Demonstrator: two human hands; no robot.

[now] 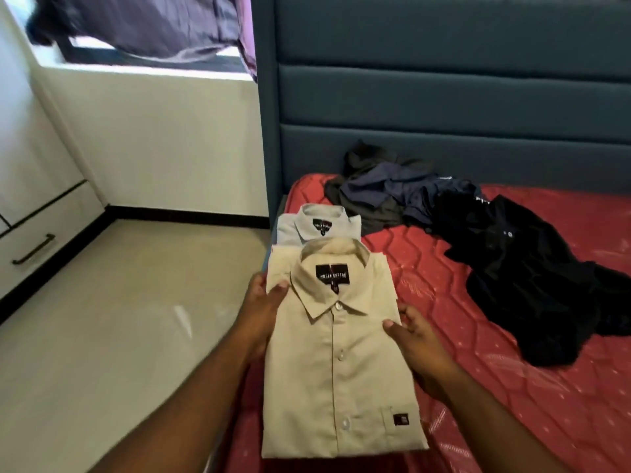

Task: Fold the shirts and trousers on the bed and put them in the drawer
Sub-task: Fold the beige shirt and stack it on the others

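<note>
Both hands held the folded cream shirt (336, 363) by its long edges: the left hand (261, 310) pinched the edge beside the collar, thumb on top and fingers curled out of sight beneath, while the right hand (415, 346) had the opposite edge, thumb over the cloth. That grip looked right for a light, limp garment, which would likely sag or unfold if taken by one side or a corner; support under both edges should keep the fold. Whether the shirt rested on the bed (532, 397) or was lifted clear could not be told. Just beyond it lay a folded pale blue shirt (319, 223), then a dark unfolded heap (392, 196) and a black garment (532, 285); their kinds were hard to make out. A drawer (32, 249) showed at far left, partly cut off.
</note>
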